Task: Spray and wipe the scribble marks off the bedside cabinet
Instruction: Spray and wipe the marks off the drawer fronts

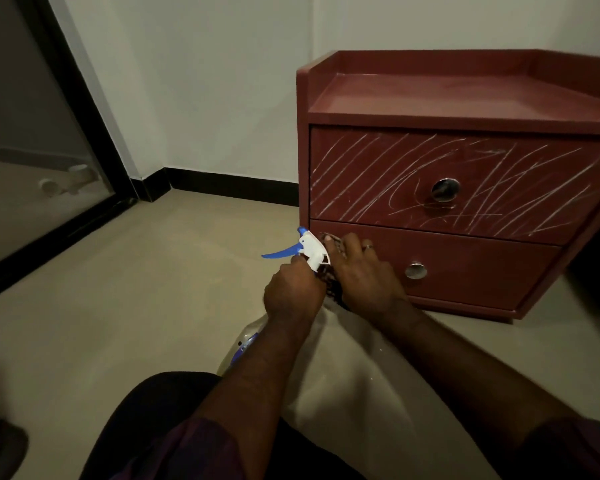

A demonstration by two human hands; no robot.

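Left hand (293, 292) grips neck of clear plastic spray bottle with white-and-blue trigger head (312, 251). Right hand (361, 275) clutches dark patterned cloth (332, 289) against it. Both low, at lower-left corner of red-brown two-drawer bedside cabinet (465, 98). White scribble marks (378, 174) cover upper drawer front, so lift nozzle and aim there. Open beige floor (153, 271) lies leftward.

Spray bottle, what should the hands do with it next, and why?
Probably lift the spray bottle and aim it at the top drawer. White scribble marks cover that drawer front, and the bottle sits low, level with the lower drawer. The left hand grips its neck; the right hand holds a patterned cloth beside it, ready to wipe.
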